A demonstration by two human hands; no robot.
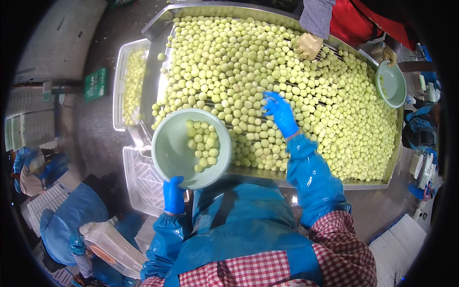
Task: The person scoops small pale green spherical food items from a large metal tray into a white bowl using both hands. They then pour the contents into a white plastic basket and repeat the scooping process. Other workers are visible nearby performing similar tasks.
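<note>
My left hand (174, 194), in a blue glove, grips the near rim of a pale green plastic bowl (168, 150). A cluster of round, light green fruits (203, 141) lies in the bowl's right half. Beneath and beyond it, a metal sorting table (150, 71) with dark slats holds a wide spread of the same fruits (229, 68), densest at the right. My right hand (281, 114), also blue-gloved, is over the middle of this spread, its fingers apart and slightly bent. No fruit shows between them, and whether the fingertips touch any is unclear.
Across the table, a co-worker's gloved hand (309, 46) touches fruits. Another gloved hand (389, 56) holds a second bowl (394, 84) at the right end. White crates (118, 86) (138, 183) stand left, the farther holding fruits. A person in blue (75, 219) bends over a crate at lower left.
</note>
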